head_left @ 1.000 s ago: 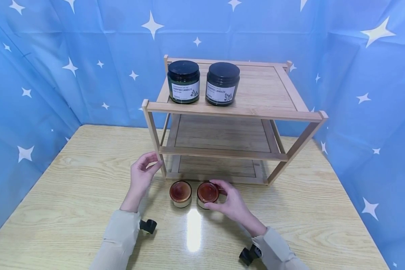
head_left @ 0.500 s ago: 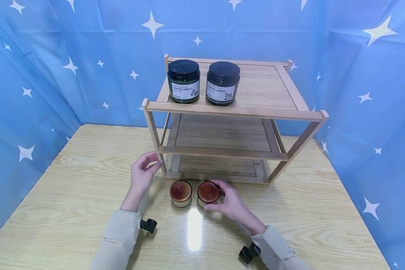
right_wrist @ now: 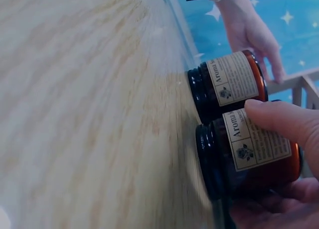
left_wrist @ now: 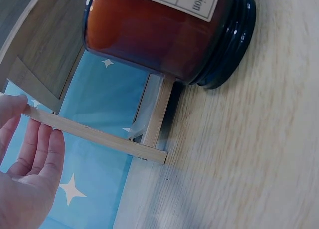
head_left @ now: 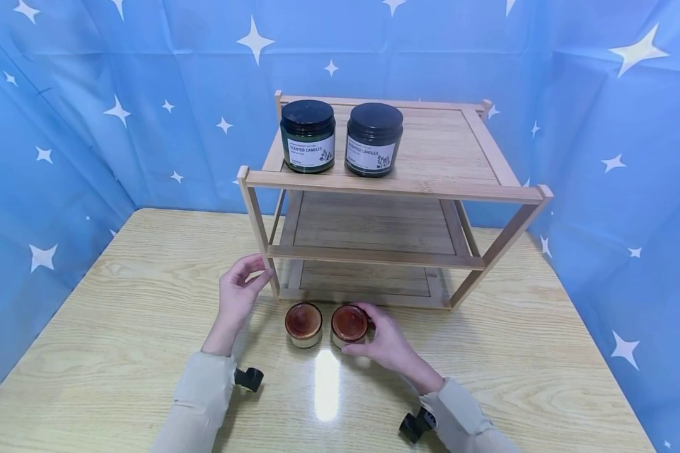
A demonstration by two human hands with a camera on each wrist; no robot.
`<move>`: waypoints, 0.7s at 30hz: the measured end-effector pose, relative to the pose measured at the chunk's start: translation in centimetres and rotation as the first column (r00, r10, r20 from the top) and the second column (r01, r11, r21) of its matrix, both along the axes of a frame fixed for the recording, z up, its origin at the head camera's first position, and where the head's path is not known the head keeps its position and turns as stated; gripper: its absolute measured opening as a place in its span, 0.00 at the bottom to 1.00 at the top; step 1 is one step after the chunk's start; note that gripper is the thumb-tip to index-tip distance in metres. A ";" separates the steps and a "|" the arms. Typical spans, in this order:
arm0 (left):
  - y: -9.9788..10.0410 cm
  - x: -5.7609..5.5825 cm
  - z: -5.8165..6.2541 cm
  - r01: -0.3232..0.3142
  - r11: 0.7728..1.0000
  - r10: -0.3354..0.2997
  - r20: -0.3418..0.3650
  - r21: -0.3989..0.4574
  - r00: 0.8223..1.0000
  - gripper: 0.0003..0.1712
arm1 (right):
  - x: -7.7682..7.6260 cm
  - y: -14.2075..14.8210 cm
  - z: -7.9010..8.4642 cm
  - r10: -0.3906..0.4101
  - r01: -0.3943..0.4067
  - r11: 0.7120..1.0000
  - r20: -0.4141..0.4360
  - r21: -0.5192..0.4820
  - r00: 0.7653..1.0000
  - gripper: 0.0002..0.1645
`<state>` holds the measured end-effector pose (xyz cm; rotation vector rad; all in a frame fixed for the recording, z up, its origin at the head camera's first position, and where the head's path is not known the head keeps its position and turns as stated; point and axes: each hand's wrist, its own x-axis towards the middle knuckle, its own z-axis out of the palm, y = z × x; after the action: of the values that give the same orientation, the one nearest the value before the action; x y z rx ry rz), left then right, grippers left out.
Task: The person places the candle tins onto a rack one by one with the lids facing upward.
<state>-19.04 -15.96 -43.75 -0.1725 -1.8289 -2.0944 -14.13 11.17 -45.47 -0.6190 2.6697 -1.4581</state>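
Observation:
My left hand [head_left: 237, 297] pinches the front left post [left_wrist: 94, 134] of a wooden shelf rack between thumb and fingers. Just in front of the rack, two amber glass candle jars stand upside down on the table, black lids underneath. My right hand [head_left: 395, 346] grips the right candle jar [head_left: 349, 322], its thumb across the cream label in the right wrist view. Close beside it stands the left candle jar [head_left: 303, 321], which no hand touches. Some of my right fingers are hidden behind the held jar.
The rack's top tier [head_left: 447, 141] bears two dark candle jars with white labels, a left one [head_left: 308, 138] and a right one [head_left: 374, 141]. A middle tier [head_left: 374, 220] and a bottom tier [head_left: 368, 278] lie below. Blue star-patterned cloth [head_left: 164, 145] surrounds the wooden table [head_left: 119, 314].

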 end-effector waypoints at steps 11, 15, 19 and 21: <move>0.0 0.1 0.0 -0.006 1.000 0.006 0.012 0.001 1.000 0.24 | -0.1 -0.2 0.2 -0.053 0.053 0.998 0.001 0.020 0.999 0.41; 0.0 0.1 0.0 -0.005 1.000 0.005 0.009 -0.009 1.000 0.19 | -0.1 -0.1 0.2 -0.067 0.068 0.997 -0.009 0.026 0.998 0.41; 0.0 0.1 0.0 -0.001 1.000 0.001 0.006 0.000 1.000 0.19 | 0.0 -0.1 0.3 -0.067 0.067 0.998 -0.013 0.009 0.998 0.40; 0.0 0.1 0.0 -0.002 1.000 0.002 0.004 0.006 1.000 0.22 | 0.1 0.0 0.5 -0.059 0.058 0.998 -0.017 -0.019 0.998 0.39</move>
<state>-18.98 -15.93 -43.73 -0.1657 -1.8243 -2.0998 -14.07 11.13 -44.99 -0.5617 2.7128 -1.5002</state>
